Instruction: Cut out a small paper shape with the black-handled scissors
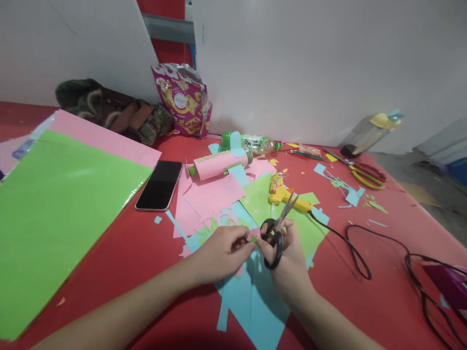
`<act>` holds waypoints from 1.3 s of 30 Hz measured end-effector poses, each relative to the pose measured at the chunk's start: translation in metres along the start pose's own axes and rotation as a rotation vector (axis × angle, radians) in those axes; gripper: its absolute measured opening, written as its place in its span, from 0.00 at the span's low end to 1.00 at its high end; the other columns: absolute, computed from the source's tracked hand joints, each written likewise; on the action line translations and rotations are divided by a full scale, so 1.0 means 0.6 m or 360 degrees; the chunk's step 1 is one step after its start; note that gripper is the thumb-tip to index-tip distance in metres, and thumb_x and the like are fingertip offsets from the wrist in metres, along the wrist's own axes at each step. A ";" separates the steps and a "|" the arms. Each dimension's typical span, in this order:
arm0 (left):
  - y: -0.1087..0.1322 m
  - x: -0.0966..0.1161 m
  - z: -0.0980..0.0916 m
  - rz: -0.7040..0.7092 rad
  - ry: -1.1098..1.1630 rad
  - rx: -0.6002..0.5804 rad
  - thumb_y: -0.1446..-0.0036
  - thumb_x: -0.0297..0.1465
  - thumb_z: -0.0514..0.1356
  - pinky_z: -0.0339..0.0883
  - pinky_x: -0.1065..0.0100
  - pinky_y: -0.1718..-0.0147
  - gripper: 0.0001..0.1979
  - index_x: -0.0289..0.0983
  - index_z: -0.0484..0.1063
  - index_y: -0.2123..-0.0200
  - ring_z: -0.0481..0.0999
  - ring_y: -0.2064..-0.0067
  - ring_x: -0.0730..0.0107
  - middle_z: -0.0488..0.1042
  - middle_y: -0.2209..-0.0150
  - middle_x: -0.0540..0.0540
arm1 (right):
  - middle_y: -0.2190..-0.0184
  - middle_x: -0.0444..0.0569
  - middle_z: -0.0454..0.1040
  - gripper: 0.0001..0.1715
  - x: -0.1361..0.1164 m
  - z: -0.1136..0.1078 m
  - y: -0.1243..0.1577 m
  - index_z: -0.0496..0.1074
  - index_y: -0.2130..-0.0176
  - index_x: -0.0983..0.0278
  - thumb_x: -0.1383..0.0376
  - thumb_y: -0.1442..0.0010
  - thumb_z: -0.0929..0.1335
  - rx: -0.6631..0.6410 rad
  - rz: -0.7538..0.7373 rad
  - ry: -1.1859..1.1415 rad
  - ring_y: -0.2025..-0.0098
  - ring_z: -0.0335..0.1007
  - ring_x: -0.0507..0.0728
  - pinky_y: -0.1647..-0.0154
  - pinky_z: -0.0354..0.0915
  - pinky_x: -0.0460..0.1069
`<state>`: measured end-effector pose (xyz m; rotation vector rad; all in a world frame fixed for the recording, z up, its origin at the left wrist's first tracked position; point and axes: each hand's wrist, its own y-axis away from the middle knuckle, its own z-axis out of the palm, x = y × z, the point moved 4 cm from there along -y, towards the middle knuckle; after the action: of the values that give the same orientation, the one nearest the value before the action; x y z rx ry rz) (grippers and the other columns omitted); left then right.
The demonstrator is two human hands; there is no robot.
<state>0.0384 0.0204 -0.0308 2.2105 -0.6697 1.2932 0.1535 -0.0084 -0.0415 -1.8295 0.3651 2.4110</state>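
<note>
Between thumb and forefinger, my left hand point(228, 250) pinches a small pink and green piece of paper point(254, 236). My right hand point(290, 260) has black-handled scissors point(278, 238) looped on its fingers, blades pointing up and away and slightly apart. Its thumb and fingertip also touch the paper piece's right side. Beneath both hands lie blue paper sheets point(260, 296) and green paper scraps. Just beyond, a yellow glue gun point(290, 198) rests on a light green sheet point(310, 231). A bottle wrapped in pink paper point(219, 165) lies on its side farther back.
At left are a phone point(159, 185) and green sheets point(69, 194) in a plastic sleeve. A purple snack bag point(184, 99), a green-labelled bottle point(255, 142) and a clear bottle point(370, 136) stand or lie at the back. Large scissors point(365, 175) and a black cord point(359, 260) lie right.
</note>
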 end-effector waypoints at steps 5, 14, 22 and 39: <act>-0.002 -0.004 0.002 -0.0014 0.0003 0.0073 0.44 0.33 0.45 0.52 0.75 0.81 0.14 0.34 0.58 0.80 0.59 0.80 0.79 0.58 0.81 0.53 | 0.74 0.38 0.63 0.20 0.001 0.001 0.002 0.54 0.71 0.60 0.69 0.57 0.70 0.0024 0.0006 0.0031 0.75 0.60 0.47 0.74 0.57 0.42; -0.001 -0.004 -0.005 0.0016 0.0000 0.0157 0.46 0.31 0.47 0.55 0.76 0.80 0.15 0.35 0.55 0.84 0.61 0.80 0.79 0.58 0.83 0.54 | 0.74 0.37 0.64 0.20 0.003 0.001 0.001 0.54 0.70 0.59 0.70 0.56 0.70 0.0002 0.0085 -0.0059 0.73 0.61 0.47 0.71 0.59 0.42; 0.002 0.005 -0.054 0.0034 0.0103 0.0294 0.48 0.30 0.48 0.55 0.77 0.79 0.13 0.34 0.57 0.83 0.59 0.79 0.80 0.58 0.83 0.55 | 0.76 0.36 0.61 0.21 0.009 0.012 0.006 0.54 0.71 0.59 0.67 0.57 0.71 -0.0229 0.0272 -0.0079 0.76 0.58 0.47 0.75 0.56 0.42; 0.017 0.030 -0.093 0.0089 0.0001 0.0362 0.49 0.28 0.49 0.50 0.77 0.80 0.14 0.35 0.51 0.85 0.52 0.80 0.81 0.51 0.84 0.56 | 0.72 0.43 0.58 0.23 0.011 0.040 0.033 0.54 0.68 0.61 0.51 0.53 0.68 -0.1097 0.0396 -0.0199 0.71 0.55 0.50 0.68 0.54 0.48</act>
<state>0.0040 0.0448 0.0109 2.3862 -0.6145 1.4614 0.1251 -0.0220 -0.0390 -1.9219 -0.3178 3.0762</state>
